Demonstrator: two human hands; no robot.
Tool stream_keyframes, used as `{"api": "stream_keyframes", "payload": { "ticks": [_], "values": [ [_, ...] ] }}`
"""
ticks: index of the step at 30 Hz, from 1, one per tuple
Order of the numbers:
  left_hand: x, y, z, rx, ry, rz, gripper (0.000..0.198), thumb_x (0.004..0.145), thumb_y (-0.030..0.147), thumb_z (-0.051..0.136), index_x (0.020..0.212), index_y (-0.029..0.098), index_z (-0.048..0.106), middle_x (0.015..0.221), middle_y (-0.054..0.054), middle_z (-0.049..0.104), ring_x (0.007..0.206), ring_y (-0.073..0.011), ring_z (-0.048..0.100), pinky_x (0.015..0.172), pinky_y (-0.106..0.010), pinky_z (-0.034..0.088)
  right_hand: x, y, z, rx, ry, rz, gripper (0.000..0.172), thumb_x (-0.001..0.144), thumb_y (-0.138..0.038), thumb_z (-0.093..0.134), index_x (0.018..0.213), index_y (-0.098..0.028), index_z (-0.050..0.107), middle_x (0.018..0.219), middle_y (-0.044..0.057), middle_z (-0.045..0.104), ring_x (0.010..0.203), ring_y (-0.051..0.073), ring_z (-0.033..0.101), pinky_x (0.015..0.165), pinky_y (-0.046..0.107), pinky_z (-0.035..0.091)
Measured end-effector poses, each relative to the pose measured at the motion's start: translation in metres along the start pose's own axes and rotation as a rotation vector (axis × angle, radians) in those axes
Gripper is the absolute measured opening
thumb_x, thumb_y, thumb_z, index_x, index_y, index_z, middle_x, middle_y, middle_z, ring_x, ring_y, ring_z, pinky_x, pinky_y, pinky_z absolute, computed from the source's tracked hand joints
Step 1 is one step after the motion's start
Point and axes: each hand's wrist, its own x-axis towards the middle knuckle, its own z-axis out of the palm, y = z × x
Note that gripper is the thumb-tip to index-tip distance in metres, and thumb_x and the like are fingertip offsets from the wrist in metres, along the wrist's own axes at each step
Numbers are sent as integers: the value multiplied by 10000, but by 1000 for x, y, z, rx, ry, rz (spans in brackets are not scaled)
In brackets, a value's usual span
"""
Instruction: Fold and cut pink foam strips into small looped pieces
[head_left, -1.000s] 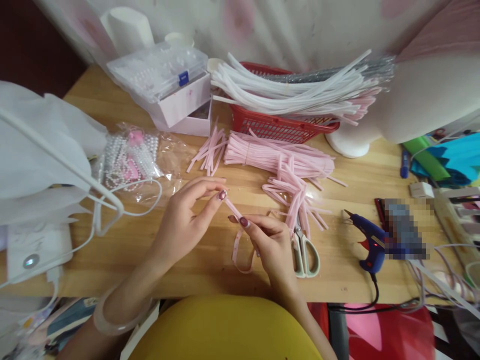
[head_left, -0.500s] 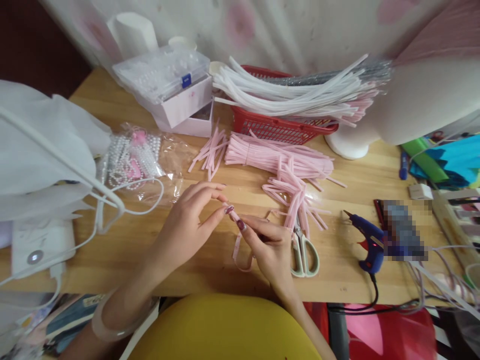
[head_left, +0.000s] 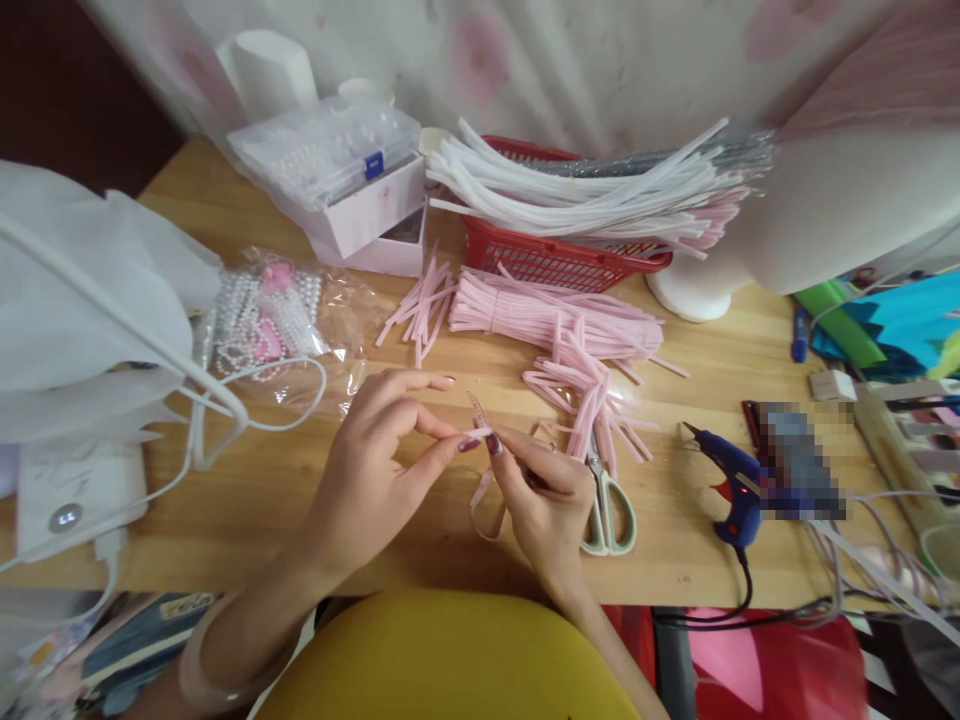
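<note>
Thumb and index finger of my left hand (head_left: 379,465) pinch one end of a short pink pipe cleaner (head_left: 481,433). My right hand (head_left: 546,505) grips the other end, fingertips almost meeting the left ones. A narrow pale strip with small marks, like a tape measure (head_left: 478,410), sticks up at the right fingertips, and a loop of it hangs below onto the table. Beside my right hand lie scissors (head_left: 619,515) with pale handles, blades partly under a pile of bent pink pipe cleaners (head_left: 589,385).
Behind are a bundle of pink pipe cleaners (head_left: 544,310), short cut pieces (head_left: 418,310) and a red basket (head_left: 555,262) with white stems. A bag of pearl beads (head_left: 270,315) lies left. A blue glue gun (head_left: 731,475) with a lit red light and cable lies right.
My left thumb and fingertips have shifted slightly right and down, and the pink pipe cleaner now lies more level. The marked strip now shows upright above the right fingertips.
</note>
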Motion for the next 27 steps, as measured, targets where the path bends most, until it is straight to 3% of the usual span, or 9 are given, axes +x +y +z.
{"api": "stream_keyframes", "payload": {
  "ticks": [5,9,12,16,21,27],
  "values": [
    [-13,8,15,-49,50,46,131,853,175,627,741,228,582,1026,-37,640,1047,-223,581,978,-459,419,0,-2,2,-42,115,-114,201,831,-179,622,941,-229,782,619,2,668,450,101,488,462,244,418],
    [-19,10,23,-124,73,5,113,845,187,636,749,234,599,1010,-42,652,1032,-230,586,995,-469,404,0,0,1,-45,102,-188,251,850,-159,592,1012,-245,763,751,30,740,524,140,609,518,268,506],
    [-17,7,19,-323,-25,-147,117,872,273,604,761,234,602,1036,-52,655,1065,-237,582,969,-414,430,-1,6,-1,-82,99,-307,303,841,-121,600,1058,-276,744,930,51,762,734,211,712,666,328,578],
    [-10,2,12,-625,-186,-394,298,946,382,458,739,231,610,853,-23,659,910,-194,623,864,-319,472,-3,11,-2,-97,48,-426,476,821,-41,596,1189,-333,670,1056,26,741,925,224,718,820,349,584],
    [-5,2,13,-689,-319,-521,240,846,400,629,706,207,598,722,12,616,776,-162,609,778,-277,477,-3,11,-2,-118,55,-464,498,813,-32,608,1202,-337,658,1037,21,746,900,224,724,808,355,594],
    [-5,2,21,-750,-368,-524,188,795,347,688,724,193,607,769,4,618,813,-163,588,804,-281,463,-3,7,-1,-103,83,-424,455,812,-35,619,1151,-331,682,983,14,758,827,190,728,740,288,585]
  ]
}}
